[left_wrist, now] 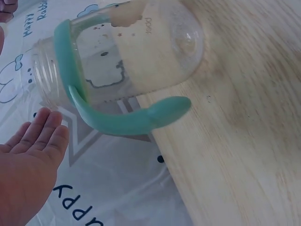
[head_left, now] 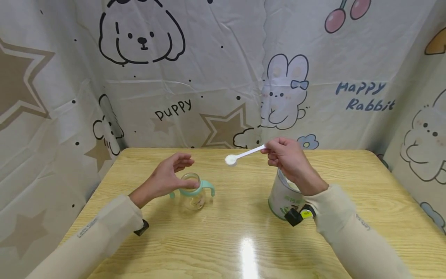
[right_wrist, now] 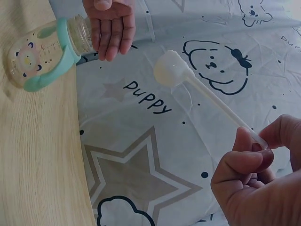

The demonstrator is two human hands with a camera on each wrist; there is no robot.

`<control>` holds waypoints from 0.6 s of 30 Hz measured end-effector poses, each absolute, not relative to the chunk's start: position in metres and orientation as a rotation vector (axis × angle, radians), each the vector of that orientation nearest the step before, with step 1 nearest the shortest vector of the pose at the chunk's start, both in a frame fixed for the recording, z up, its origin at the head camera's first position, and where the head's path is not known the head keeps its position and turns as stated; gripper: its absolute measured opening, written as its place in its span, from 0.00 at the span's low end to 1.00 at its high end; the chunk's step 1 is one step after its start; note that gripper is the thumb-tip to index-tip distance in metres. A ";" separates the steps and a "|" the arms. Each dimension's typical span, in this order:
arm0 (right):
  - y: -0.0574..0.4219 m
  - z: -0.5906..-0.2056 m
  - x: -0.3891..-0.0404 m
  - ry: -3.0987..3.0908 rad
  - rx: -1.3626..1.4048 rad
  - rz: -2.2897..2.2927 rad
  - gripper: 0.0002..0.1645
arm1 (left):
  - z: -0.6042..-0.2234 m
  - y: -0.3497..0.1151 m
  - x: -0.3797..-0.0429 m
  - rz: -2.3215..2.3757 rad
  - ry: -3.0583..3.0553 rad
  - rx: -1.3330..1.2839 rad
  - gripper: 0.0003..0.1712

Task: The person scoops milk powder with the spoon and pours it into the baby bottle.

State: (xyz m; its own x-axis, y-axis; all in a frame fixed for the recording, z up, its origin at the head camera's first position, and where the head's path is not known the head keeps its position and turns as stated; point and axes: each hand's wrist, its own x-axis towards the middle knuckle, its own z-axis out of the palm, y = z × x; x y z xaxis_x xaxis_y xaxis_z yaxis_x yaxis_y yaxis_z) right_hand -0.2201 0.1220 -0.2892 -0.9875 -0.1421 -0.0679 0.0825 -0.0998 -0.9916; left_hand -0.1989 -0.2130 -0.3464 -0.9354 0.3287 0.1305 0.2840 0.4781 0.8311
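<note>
- Two hands work over a big wooden surface [head_left: 244, 248], with a cartoon cloth [head_left: 223, 77] of puppies and rabbits hung behind it.
- One white tub [head_left: 283, 197] stands on the surface, under the right wrist.
- One clear baby bottle [head_left: 192, 193] with a green ring and green handles stands on the surface, left of the tub and well apart from it. Its top has no lid.
- Left hand [head_left: 168, 176] is beside the bottle's open mouth. Its fingers are straight and loose, so its grip is released and it holds nothing.
- Right hand [head_left: 287, 157] is up above the tub. Its fingers and thumb pinch the end of the spoon handle.
- One small white spoon [head_left: 244, 154] points left, in the air between the two hands. Its bowl is full of white powder [head_left: 230, 159].
</note>
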 end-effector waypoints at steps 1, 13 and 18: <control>0.121 -0.290 -0.220 2.003 -0.062 -2.217 0.15 | -0.347 -0.214 -0.199 1.482 2.662 0.548 0.47; 0.108 -0.292 -0.221 1.945 -0.113 -2.248 0.15 | -0.357 -0.224 -0.194 1.459 2.682 0.499 0.49; 0.104 -0.292 -0.220 1.963 -0.096 -2.236 0.14 | -0.361 -0.223 -0.195 1.493 2.669 0.519 0.49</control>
